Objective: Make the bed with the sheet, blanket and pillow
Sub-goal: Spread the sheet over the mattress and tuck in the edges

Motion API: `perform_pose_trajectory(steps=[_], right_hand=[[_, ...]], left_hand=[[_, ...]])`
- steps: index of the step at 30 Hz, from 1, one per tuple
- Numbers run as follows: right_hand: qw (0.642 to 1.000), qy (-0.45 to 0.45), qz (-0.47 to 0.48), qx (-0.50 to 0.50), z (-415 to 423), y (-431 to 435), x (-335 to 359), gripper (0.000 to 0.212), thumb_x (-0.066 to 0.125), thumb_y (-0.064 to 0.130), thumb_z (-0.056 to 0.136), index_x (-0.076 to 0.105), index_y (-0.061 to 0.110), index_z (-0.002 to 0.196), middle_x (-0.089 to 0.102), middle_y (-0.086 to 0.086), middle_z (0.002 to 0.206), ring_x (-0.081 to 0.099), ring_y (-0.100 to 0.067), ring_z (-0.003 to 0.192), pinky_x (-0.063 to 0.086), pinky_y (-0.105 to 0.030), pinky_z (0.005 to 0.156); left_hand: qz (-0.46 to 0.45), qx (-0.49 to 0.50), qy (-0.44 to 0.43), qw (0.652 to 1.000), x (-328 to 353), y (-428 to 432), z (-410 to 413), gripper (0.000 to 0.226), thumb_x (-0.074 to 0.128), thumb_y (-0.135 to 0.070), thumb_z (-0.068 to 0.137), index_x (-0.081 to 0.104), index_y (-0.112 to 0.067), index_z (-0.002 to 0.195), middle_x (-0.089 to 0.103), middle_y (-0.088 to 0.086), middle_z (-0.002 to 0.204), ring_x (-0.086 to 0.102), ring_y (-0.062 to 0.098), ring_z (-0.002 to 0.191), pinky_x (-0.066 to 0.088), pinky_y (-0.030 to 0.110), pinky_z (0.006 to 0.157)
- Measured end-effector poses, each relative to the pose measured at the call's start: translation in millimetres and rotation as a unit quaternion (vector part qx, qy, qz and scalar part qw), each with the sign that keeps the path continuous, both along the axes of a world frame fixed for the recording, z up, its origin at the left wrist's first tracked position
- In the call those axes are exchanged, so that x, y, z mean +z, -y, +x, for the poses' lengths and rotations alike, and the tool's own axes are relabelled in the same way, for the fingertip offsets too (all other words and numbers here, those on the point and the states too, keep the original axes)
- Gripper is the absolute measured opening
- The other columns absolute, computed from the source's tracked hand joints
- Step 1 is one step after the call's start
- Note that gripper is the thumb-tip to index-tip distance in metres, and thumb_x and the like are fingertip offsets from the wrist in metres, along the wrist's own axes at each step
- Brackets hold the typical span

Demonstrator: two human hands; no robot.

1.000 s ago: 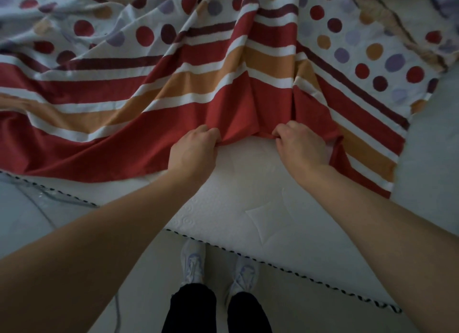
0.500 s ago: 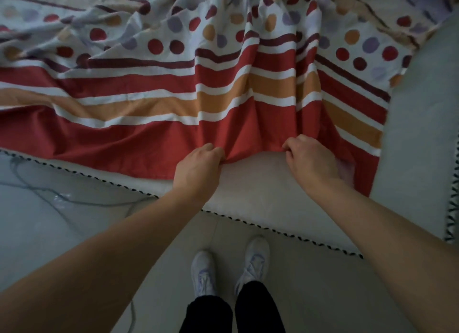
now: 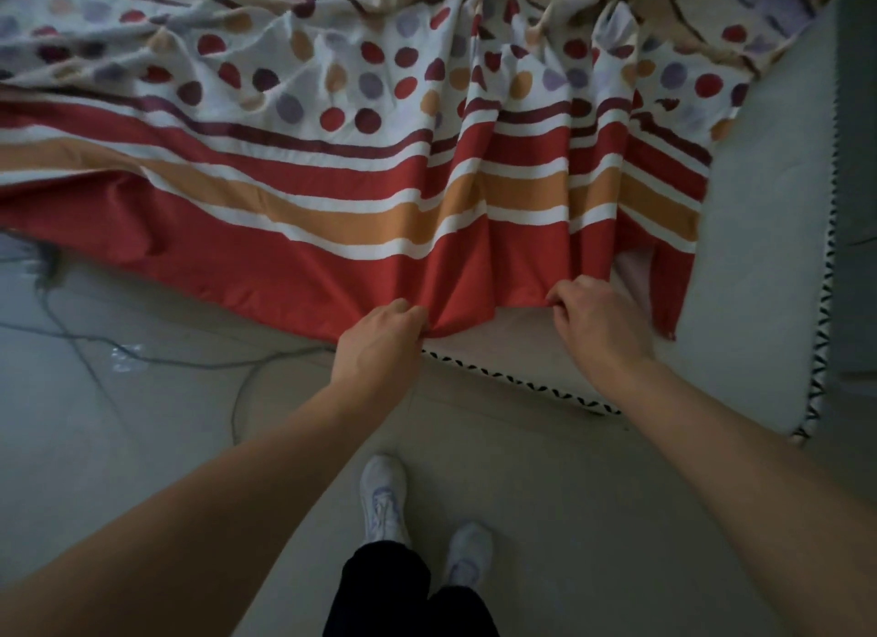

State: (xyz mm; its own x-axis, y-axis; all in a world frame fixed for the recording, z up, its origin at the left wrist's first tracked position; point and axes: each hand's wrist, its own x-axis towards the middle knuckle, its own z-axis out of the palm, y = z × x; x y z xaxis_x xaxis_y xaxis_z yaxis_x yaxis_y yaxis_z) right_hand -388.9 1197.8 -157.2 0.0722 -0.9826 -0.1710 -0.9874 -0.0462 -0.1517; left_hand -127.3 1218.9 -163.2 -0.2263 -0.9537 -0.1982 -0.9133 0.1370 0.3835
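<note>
A sheet (image 3: 332,199) with red, orange and white stripes and coloured dots lies rumpled over a white mattress (image 3: 759,275) trimmed with black-and-white piping. My left hand (image 3: 379,339) grips the red hem at the mattress's near edge. My right hand (image 3: 595,320) pinches the same hem a little to the right, and the cloth bunches in folds between and above both hands. The sheet's right corner hangs loose beside my right hand. A beige patterned cloth (image 3: 702,14) is bunched at the far right of the bed.
I stand on a pale tiled floor (image 3: 142,446) in white shoes (image 3: 384,499), close to the mattress's near corner. A thin grey cable (image 3: 190,363) snakes over the floor at the left. The mattress sits low on the floor.
Both hands have drawn the red hem toward me, to the mattress's near edge. The sheet now covers more of the mattress, and I have stepped back.
</note>
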Motion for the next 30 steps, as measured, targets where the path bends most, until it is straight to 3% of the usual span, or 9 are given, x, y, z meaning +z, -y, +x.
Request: perform_pose_trajectory(steps=[5, 10, 13, 19, 30], right_hand=[[1.000, -0.001, -0.003, -0.001, -13, -28, 12, 0.014, 0.058, 0.017, 0.096, 0.070, 0.017, 0.105, 0.064, -0.001, 0.095, 0.059, -0.021, 0.089, 0.055, -0.042, 0.068], [1.000, -0.003, 0.003, 0.002, -27, -54, 13, 0.015, 0.059, 0.019, 0.096, 0.070, 0.017, 0.106, 0.064, 0.000, 0.096, 0.059, -0.021, 0.088, 0.053, -0.037, 0.067], [1.000, -0.002, 0.016, 0.011, -35, -64, 5, 0.016, 0.058, 0.020, 0.097, 0.069, 0.018, 0.108, 0.063, 0.001, 0.099, 0.057, -0.019, 0.092, 0.044, -0.030, 0.064], [1.000, 0.012, -0.016, 0.012, -45, -72, -2, 0.020, 0.065, 0.031, 0.094, 0.064, 0.019, 0.110, 0.058, 0.001, 0.100, 0.056, -0.019, 0.091, 0.037, -0.028, 0.062], [0.997, 0.010, -0.040, -0.059, -118, -46, 23, 0.014, 0.058, 0.027, 0.097, 0.065, 0.019, 0.105, 0.060, 0.003, 0.098, 0.055, -0.016, 0.091, 0.050, -0.032, 0.061]], left_hand=[[-0.007, -0.016, 0.004, 1.000, 9, -32, -13, 0.009, 0.058, -0.017, 0.090, 0.061, -0.024, 0.096, 0.054, -0.007, 0.088, 0.057, 0.018, 0.084, 0.041, 0.032, 0.055], [0.007, -0.011, 0.010, 1.000, 5, -53, -23, 0.010, 0.058, -0.017, 0.090, 0.061, -0.025, 0.094, 0.053, -0.008, 0.087, 0.057, 0.018, 0.085, 0.048, 0.035, 0.057], [0.015, 0.000, 0.023, 1.000, -1, -61, -26, 0.006, 0.058, -0.018, 0.091, 0.060, -0.023, 0.092, 0.054, -0.007, 0.086, 0.056, 0.020, 0.086, 0.050, 0.037, 0.059], [0.006, 0.003, 0.060, 0.998, -2, -62, -44, 0.012, 0.063, -0.020, 0.090, 0.058, -0.019, 0.101, 0.056, -0.002, 0.094, 0.055, 0.023, 0.090, 0.046, 0.036, 0.059], [-0.008, -0.076, 0.016, 0.997, 39, -7, -149, 0.004, 0.054, -0.021, 0.096, 0.057, -0.021, 0.099, 0.053, -0.006, 0.092, 0.052, 0.017, 0.088, 0.053, 0.040, 0.062]])
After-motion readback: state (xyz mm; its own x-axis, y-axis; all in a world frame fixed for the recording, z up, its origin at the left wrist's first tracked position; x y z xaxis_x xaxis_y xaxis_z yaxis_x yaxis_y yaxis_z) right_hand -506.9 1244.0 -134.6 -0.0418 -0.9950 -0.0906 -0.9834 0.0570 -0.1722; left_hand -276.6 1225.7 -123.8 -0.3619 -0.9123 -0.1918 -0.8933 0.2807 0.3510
